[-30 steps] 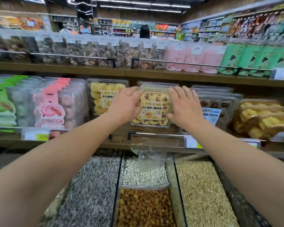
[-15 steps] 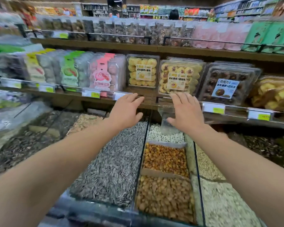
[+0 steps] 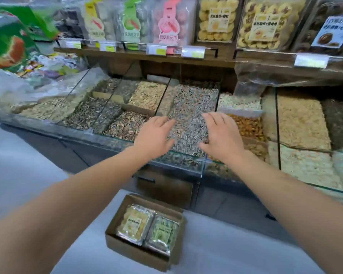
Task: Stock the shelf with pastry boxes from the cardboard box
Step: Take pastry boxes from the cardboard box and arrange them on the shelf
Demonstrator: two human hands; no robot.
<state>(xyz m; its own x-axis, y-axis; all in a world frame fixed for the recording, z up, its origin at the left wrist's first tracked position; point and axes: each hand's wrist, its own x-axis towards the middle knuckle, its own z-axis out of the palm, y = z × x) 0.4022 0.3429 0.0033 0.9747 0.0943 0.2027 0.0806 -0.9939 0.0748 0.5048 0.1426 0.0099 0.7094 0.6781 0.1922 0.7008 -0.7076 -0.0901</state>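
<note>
We count two pastry boxes (image 3: 144,229) in the cardboard box (image 3: 115,241), lower centre of frame. Left hand (image 3: 153,136) and right hand (image 3: 221,135) hover mid-frame, fingers spread, holding nothing.

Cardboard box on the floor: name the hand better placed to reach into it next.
Left, narrowly. Both hands are empty above the seed bins, but the left hand sits more directly over the cardboard box than the right hand.
</note>
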